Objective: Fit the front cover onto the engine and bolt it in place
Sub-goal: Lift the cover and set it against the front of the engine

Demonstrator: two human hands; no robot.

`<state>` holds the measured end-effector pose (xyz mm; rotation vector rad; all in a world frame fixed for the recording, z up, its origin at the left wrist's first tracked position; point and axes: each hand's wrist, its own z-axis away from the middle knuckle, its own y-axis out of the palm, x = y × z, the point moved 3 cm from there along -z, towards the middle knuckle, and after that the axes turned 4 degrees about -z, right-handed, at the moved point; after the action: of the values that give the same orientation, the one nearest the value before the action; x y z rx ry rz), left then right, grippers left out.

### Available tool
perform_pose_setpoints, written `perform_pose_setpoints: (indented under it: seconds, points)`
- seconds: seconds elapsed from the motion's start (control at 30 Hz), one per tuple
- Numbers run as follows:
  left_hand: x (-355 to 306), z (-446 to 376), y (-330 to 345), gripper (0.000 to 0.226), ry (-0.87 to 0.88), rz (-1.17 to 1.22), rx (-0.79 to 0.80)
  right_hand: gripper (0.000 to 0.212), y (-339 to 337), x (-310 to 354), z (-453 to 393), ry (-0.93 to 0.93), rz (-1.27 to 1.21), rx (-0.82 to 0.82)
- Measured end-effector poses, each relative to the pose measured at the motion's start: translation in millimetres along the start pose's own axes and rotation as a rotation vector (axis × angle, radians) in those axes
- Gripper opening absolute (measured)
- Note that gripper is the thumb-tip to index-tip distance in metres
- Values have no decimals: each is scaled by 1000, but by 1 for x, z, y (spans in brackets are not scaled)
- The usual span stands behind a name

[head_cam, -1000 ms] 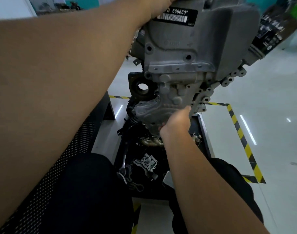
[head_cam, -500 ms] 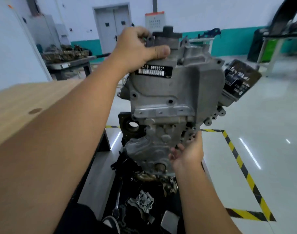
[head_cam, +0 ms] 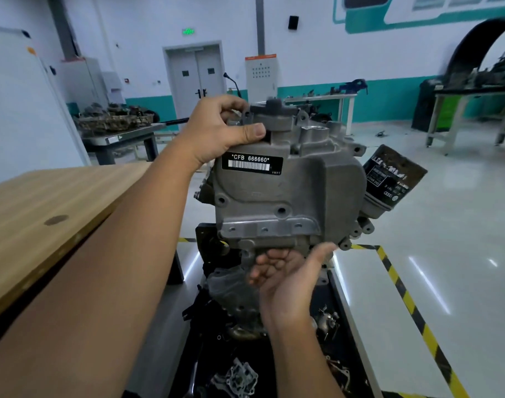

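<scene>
The grey cast front cover (head_cam: 283,196), with a black label reading CFB 666660, stands upright against the front of the engine (head_cam: 326,133). My left hand (head_cam: 219,130) grips its top left corner, thumb across the front face. My right hand (head_cam: 288,280) is at the cover's lower edge, palm turned up and fingers loosely curled under the casting; whether it holds anything there cannot be told. A black oil filter (head_cam: 389,179) juts out on the engine's right side. No bolts show in either hand.
A black tray (head_cam: 337,354) below the engine holds loose metal parts, among them a small grey housing (head_cam: 240,380). A wooden bench top (head_cam: 44,214) lies to the left. Yellow-black floor tape (head_cam: 412,308) runs on the right. Workbenches with parts stand at the back.
The view has tilted up from the tray to the room. My right hand has turned palm-up and loosened at the cover's lower edge. My left hand keeps its grip on the top.
</scene>
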<state>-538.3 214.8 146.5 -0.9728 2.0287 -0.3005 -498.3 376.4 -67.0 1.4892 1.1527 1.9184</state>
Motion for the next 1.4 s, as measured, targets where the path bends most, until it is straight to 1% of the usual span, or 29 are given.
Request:
perform_pose_setpoints:
  seconds: [0.07, 0.13, 0.2, 0.23, 0.3, 0.37, 0.47, 0.57, 0.63, 0.7, 0.77, 0.83, 0.93, 1.03, 1.13, 1.23, 1.27, 1.3, 1.33, 1.4]
  points:
    - [0, 0, 1, 68, 17, 4, -16, 99, 0, 5, -3, -7, 202, -53]
    - [4, 0, 3, 53, 35, 38, -24, 101, -4, 17, -9, 52, 470, -94]
    - [6, 0, 5, 45, 52, 77, -40, 100, -5, 31, -13, 174, 624, -57]
    - [6, -1, 4, 45, 60, 88, -46, 93, -5, 35, -14, 225, 654, -32]
    - [6, 0, 6, 47, 65, 110, -50, 73, -2, 37, -12, 257, 651, -27]
    - [5, 1, 8, 47, 66, 146, -55, 59, 2, 32, -10, 190, 583, -69]
    - [6, 4, 8, 47, 46, 206, -64, 54, 8, 27, -7, 92, 444, -151]
    - [4, 4, 5, 55, 17, 244, -59, 48, 14, 25, -5, 99, 389, -159]
    - [2, 3, 4, 50, 11, 238, -50, 43, 16, 22, -4, 97, 327, -166]
    - [3, 4, 4, 49, 11, 224, -55, 45, 15, 21, -5, 93, 311, -157]
    - [6, 4, 4, 55, 22, 203, -60, 50, 12, 23, -7, 142, 397, -127]
    - [8, 6, 4, 58, 40, 161, -50, 51, 7, 25, -9, 213, 489, -91]
    - [5, 7, 7, 63, 69, 135, -46, 54, 2, 26, -11, 213, 550, -77]
    - [1, 5, 9, 60, 89, 120, -57, 64, 1, 22, -10, 248, 569, -60]
    - [-3, -1, 13, 62, 87, 62, -47, 66, -1, 19, -11, 313, 552, -12]
    - [1, -1, 10, 54, 82, 86, -62, 75, -1, 18, -14, 244, 547, 8]
    - [3, 1, 8, 56, 79, 110, -56, 79, 1, 17, -14, 215, 551, 4]
    - [5, 3, 7, 64, 73, 141, -46, 81, 3, 15, -14, 192, 556, -1]
    - [6, 4, 5, 71, 63, 167, -38, 82, 5, 14, -13, 179, 558, -5]
    - [5, 5, 3, 75, 49, 193, -22, 79, 8, 12, -11, 178, 552, -17]
